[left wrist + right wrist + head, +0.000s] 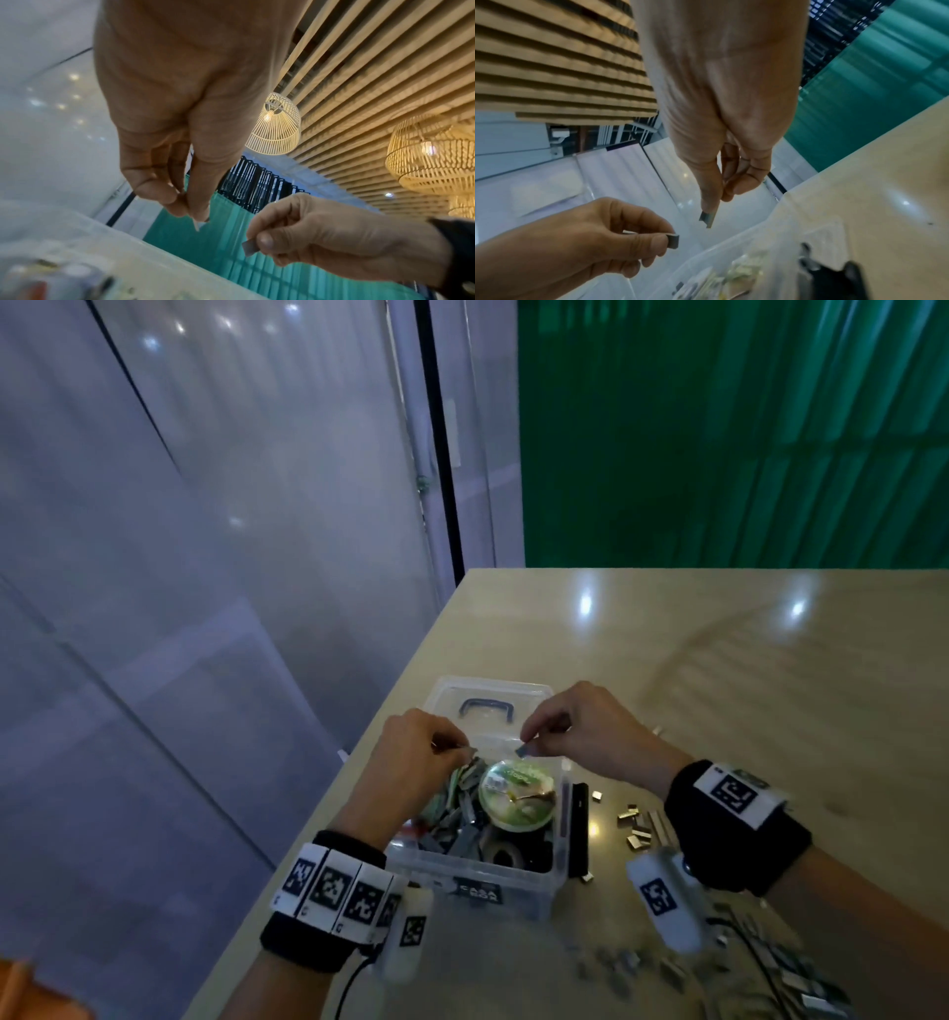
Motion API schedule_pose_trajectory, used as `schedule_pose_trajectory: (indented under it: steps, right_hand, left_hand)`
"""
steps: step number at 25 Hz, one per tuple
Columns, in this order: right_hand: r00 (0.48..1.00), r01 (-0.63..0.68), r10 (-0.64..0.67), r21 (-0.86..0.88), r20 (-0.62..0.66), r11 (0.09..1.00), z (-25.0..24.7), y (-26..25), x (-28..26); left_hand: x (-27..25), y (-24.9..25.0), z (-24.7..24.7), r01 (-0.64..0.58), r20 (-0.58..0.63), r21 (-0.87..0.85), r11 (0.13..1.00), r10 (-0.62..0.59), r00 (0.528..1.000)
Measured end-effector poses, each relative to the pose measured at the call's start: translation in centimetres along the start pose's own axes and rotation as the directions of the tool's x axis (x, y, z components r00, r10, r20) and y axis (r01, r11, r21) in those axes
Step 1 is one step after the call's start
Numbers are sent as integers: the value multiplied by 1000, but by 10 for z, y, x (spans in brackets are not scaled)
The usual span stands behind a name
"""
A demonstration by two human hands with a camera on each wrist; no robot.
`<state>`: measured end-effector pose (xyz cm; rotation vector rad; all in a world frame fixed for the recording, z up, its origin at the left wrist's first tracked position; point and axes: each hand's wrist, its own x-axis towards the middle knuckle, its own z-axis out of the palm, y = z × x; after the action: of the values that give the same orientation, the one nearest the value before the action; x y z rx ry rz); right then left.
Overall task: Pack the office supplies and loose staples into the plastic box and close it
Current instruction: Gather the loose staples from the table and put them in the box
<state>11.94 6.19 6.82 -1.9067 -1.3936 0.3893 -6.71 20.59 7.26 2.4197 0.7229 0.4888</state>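
Staples, a short grey metal strip of them (673, 241), sit pinched between the thumb and forefinger of the left hand (418, 752), held just above the far left rim of the clear plastic box (557, 819). Its other fingers curl under, and the left wrist view shows only a sliver of the strip past the fingertips. The right hand (583, 734) pinches a second short staple strip (706, 218) the same way, above the far edge of that box, the two hands apart with a small gap between them.

Below them the open box stands on the pale wooden counter (770, 685), already crowded: a round green-labelled tape disc (517, 794) lies on top, grey staple strips are piled to its left, and darker things under it are too shadowed to name. Behind the box lies its clear lid with a dark blue handle (485, 708), partly hidden by both hands. A black bar-shaped item (579, 829) lies just beside the box's right wall. More loose silver staple pieces (637, 827) are scattered right of the box, some covered by the right wristband; those nearest the camera are blurred and cut off by the frame edge.
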Motion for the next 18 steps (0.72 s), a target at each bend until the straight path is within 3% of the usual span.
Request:
schedule_pose_trajectory:
  steps: [4, 8, 13, 18]
  right_hand:
    - [998, 3, 4, -102, 69, 995, 41, -28, 39]
    - [988, -38, 73, -246, 133, 969, 61, -34, 54]
    - [987, -114, 137, -251, 79, 961, 47, -28, 49]
    - [983, -108, 135, -209, 122, 972, 24, -28, 34]
  left_hand:
    - [6, -36, -8, -1, 84, 107, 994, -8, 996]
    - [16, -39, -2, -43, 108, 129, 991, 29, 994]
    - [25, -37, 7, -67, 133, 116, 991, 52, 990]
    - [28, -40, 4, -78, 68, 118, 990, 70, 995]
